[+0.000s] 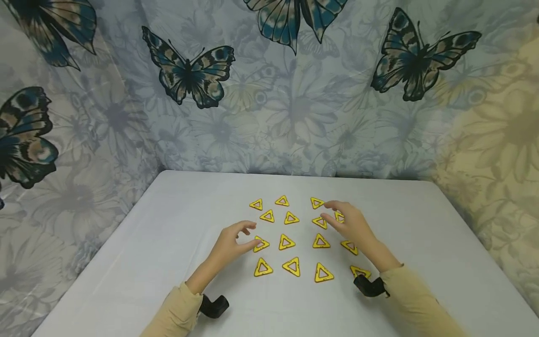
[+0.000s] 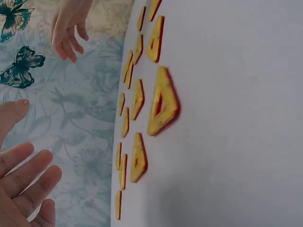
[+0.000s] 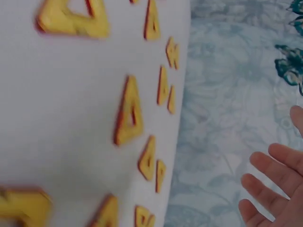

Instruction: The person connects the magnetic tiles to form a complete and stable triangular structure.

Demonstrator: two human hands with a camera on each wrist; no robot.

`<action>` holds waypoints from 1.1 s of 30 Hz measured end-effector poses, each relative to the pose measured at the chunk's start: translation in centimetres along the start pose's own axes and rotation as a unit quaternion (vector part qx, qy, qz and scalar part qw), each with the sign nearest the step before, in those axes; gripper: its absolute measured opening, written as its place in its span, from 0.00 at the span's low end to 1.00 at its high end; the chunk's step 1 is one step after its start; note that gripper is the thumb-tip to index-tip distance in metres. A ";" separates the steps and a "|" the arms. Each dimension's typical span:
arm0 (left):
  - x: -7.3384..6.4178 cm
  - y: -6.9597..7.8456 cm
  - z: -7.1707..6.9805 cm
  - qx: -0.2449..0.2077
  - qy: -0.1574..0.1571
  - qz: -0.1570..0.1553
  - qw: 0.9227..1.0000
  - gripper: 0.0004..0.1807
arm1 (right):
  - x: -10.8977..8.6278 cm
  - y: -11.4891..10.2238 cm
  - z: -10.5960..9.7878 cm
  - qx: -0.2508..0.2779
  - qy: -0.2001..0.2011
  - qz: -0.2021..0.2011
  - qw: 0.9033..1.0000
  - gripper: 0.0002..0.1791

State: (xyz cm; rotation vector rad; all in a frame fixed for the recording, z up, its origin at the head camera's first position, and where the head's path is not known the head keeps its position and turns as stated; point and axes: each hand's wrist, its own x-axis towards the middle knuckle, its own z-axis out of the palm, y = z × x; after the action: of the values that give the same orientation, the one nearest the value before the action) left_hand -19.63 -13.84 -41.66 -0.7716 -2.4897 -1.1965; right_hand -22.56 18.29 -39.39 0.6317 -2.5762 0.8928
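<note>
Several flat yellow triangles with open centres and reddish edges lie spread over the table in loose rows. My left hand [image 1: 229, 241] is over the left side of the group, its thumb overlapping one triangle [image 1: 263, 244] in the head view. Nothing is between its parted thumb and fingers. On the right, my right hand [image 1: 351, 225] hovers with fingers extended, its fingertips close to a triangle [image 1: 317, 202] in the back row. It partly covers another triangle [image 1: 339, 216]. Both wrist views show the left fingers [image 2: 40, 177] and right fingers [image 3: 272, 177] spread and holding nothing.
The white table [image 1: 168, 234] ends at a wall covering [image 1: 294, 121] printed with butterflies and flowers. Black curved pieces [image 1: 214, 306] stick out from both sleeves near the wrists. The right-hand one overlaps a front triangle [image 1: 359, 270] in the head view.
</note>
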 end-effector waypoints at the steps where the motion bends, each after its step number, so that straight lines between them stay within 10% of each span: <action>1: -0.6 -0.1 0.2 -0.001 -0.009 0.001 1.000 0.20 | -0.5 -0.1 0.3 0.005 0.005 -0.008 1.000 0.19; 14: -4.7 -1.3 2.4 0.151 -0.049 0.104 0.982 0.23 | -5.7 -2.3 5.9 0.083 0.032 -0.046 0.995 0.15; 27: -5.7 -2.5 3.6 0.090 -0.033 0.085 0.992 0.30 | -6.8 -2.8 7.6 0.102 0.023 -0.078 0.992 0.19; 33: -5.4 -2.6 3.8 0.106 -0.075 0.061 0.990 0.32 | -7.0 -2.7 7.9 0.067 0.008 -0.082 0.994 0.26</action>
State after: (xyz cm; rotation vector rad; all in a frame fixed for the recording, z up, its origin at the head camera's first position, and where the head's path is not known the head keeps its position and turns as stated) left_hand -16.75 -14.10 -48.10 -0.9708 -2.5904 -0.8450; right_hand -16.60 13.40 -47.11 0.8559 -2.4231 1.0170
